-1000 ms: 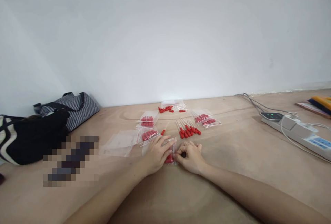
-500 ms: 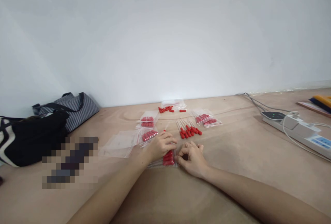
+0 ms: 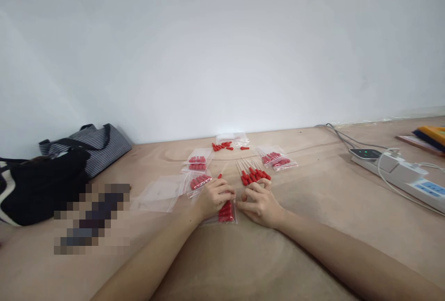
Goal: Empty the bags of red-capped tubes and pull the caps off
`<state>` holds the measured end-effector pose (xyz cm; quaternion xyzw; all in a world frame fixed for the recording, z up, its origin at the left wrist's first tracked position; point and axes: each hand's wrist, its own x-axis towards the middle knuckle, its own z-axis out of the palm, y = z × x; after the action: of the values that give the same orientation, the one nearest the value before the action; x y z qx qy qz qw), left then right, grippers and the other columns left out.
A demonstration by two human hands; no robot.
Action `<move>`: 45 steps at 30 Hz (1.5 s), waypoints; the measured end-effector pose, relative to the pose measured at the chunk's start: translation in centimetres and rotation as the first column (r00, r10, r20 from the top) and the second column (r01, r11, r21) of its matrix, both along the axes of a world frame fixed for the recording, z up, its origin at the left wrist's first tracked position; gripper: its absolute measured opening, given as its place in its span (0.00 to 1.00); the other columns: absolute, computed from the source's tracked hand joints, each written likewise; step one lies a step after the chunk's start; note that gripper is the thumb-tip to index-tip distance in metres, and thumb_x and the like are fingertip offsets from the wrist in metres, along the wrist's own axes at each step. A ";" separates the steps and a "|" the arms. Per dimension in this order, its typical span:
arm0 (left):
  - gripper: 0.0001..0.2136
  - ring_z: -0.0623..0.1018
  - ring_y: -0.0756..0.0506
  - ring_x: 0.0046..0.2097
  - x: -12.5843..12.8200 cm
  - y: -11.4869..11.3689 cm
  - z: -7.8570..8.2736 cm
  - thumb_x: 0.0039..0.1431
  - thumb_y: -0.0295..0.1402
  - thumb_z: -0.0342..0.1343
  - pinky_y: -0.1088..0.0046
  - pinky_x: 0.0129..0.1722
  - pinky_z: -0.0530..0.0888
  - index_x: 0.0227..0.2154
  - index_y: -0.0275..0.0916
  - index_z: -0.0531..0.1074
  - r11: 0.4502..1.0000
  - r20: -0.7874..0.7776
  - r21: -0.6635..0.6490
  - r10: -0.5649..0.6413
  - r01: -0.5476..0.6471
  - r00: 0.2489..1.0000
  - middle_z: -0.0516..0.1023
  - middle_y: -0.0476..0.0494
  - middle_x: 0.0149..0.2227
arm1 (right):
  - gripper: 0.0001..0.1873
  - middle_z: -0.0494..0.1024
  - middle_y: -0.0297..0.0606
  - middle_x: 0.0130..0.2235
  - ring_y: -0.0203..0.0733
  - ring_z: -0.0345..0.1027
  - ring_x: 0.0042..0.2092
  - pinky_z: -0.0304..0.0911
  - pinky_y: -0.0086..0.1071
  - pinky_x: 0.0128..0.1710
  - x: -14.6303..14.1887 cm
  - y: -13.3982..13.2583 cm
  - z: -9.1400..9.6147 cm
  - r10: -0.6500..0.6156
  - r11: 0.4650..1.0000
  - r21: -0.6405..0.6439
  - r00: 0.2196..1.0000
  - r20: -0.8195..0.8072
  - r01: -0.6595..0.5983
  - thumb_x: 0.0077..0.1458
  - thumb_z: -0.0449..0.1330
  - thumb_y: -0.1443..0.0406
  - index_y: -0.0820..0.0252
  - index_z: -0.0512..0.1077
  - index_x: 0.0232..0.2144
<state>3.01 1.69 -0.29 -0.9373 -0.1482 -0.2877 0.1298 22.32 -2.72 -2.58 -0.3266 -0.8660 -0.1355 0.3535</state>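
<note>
A clear zip bag lies flat in front of me with several red-ended pieces inside, their ends toward its right edge. My left hand covers the bag's upper part, its fingers curled and closed on the right edge. From the other side my right hand pinches at that same edge with thumb and forefinger; its other fingers are bent. Just beyond my right hand lies a loose cluster of red-ended sticks with thin pale stems. One single red-ended stick lies past my left hand.
Filled zip bags lie at left, others at right. Flat clear bags lie left of my hands. Red pieces lie near the wall. A power strip with cables stands right; a black bag and striped bag left.
My right hand has shifted slightly up along the zip bag's right edge, its fingers changing their bend. My left hand stays on the bag. The view has moved a little.
</note>
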 end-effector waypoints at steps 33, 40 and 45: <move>0.14 0.73 0.51 0.35 -0.7 0.4 -0.4 0.61 0.27 0.39 0.75 0.36 0.70 0.33 0.37 0.71 0.961 -0.128 -0.273 -0.002 -0.034 0.992 0.75 0.44 0.33 | 0.14 0.74 0.27 0.29 0.34 0.59 0.38 0.36 0.39 0.47 -0.3 1.0 0.0 0.149 0.985 0.059 0.976 0.158 -0.160 0.54 0.46 0.71 0.57 0.64 0.20; 0.14 0.73 0.51 0.34 -0.3 0.2 -0.5 0.61 0.29 0.40 0.75 0.36 0.70 0.32 0.38 0.72 0.981 -0.102 -0.193 -0.027 0.006 0.994 0.75 0.44 0.32 | 0.12 0.75 0.28 0.27 0.33 0.61 0.38 0.37 0.37 0.49 -0.4 0.7 0.1 0.076 0.971 0.215 0.985 0.155 -0.109 0.57 0.46 0.71 0.54 0.68 0.31; 0.14 0.73 0.51 0.34 -0.2 0.2 -0.7 0.61 0.27 0.40 0.77 0.34 0.71 0.31 0.36 0.72 0.986 -0.025 -0.164 -0.039 0.035 0.999 0.75 0.43 0.33 | 0.16 0.73 0.28 0.25 0.32 0.61 0.37 0.37 0.37 0.49 -0.4 0.8 0.1 0.071 0.954 0.275 0.982 0.175 -0.118 0.57 0.45 0.73 0.57 0.67 0.25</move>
<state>2.81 1.85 -0.99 -0.9513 -0.1519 -0.2638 0.0493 21.97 -1.95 -2.52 -0.2184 -0.8783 -0.2676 0.3305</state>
